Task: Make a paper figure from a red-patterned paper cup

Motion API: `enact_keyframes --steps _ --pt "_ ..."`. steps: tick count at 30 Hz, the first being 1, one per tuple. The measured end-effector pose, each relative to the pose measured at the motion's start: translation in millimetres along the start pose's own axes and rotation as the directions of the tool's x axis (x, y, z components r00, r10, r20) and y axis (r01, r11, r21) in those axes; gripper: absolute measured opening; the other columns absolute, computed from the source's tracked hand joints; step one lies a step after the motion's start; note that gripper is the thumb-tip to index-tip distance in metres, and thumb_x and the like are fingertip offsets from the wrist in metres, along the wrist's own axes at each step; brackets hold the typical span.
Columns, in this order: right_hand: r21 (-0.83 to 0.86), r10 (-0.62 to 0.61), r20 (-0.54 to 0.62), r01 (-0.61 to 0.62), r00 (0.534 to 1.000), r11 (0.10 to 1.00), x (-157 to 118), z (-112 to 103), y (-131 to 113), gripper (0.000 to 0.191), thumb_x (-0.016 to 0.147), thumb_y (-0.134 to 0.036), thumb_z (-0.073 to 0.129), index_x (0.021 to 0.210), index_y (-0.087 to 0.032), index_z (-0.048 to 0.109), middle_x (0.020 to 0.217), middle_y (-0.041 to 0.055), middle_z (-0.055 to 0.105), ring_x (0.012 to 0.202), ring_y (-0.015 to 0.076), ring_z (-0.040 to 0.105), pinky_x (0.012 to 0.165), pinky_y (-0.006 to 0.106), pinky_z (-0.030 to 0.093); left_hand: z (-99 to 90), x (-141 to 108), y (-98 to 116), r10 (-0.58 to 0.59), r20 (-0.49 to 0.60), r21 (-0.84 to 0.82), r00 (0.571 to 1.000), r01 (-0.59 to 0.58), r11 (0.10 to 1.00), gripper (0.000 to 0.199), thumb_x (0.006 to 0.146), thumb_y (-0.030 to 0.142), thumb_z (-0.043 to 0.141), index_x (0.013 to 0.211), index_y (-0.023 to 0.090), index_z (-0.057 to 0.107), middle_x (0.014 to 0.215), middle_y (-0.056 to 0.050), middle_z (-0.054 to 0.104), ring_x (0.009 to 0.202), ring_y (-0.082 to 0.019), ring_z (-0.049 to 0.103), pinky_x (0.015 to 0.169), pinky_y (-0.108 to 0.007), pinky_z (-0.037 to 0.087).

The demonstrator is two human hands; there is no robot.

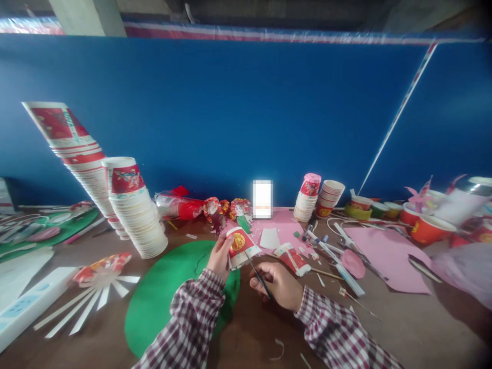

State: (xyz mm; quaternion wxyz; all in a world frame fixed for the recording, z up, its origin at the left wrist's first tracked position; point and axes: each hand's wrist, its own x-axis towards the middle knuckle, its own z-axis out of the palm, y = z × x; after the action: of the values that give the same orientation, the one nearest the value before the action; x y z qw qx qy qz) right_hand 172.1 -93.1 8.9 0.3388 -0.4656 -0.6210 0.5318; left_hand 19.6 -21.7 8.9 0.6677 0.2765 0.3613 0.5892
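My left hand [219,257] grips a white and red paper cup [239,243] with a round yellow print, tilted above the edge of a green oval sheet [154,302]. Just to the right, my right hand [280,283] is closed around slim dark scissors [262,282]; their handles are mostly hidden by the fingers. The thin tip reaches the cup's lower right edge; whether it touches is hard to tell. Behind my right hand lies a cut red and white cup piece [293,259], next to a pink sheet [286,220] strewn with scraps.
Tall paper cup stacks [132,210] stand at the left, before a blue partition [230,113]. A cup cut into strips [103,279] lies at front left. Shorter stacks [306,199] stand at the back right. Pens [338,264], another pink sheet [388,256] and red bowls [430,229] occupy the right side.
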Motion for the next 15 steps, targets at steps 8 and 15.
enact_keyframes --steps 8,15 --pt "0.035 0.008 -0.013 -0.007 1.0 0.999 1.2 0.8 2.7 0.033 0.069 -0.046 0.064 0.083 -0.016 0.057 0.056 -0.0032 0.05 0.045 0.0077 0.045 0.04 0.018 0.041 -2.6 1.4 -2.6 0.021 0.024 0.012 0.999 -0.022 1.0 0.027 0.066 0.028 0.067 0.088 0.016 0.058 0.079 -0.004 0.067 0.065 -0.016 0.063 0.061 -0.028 0.052" --pt "0.006 0.001 -0.042 0.0 0.999 1.0 0.3 -1.3 0.2 0.038 0.069 -0.049 0.062 0.086 -0.015 0.06 0.05 -0.0047 0.047 0.04 0.0069 0.042 0.038 0.018 0.039 -3.7 3.6 -4.0 0.049 0.028 -0.022 0.998 -0.049 0.999 0.026 0.063 0.026 0.069 0.083 0.016 0.056 0.073 -0.002 0.066 0.066 -0.016 0.063 0.064 -0.028 0.05"
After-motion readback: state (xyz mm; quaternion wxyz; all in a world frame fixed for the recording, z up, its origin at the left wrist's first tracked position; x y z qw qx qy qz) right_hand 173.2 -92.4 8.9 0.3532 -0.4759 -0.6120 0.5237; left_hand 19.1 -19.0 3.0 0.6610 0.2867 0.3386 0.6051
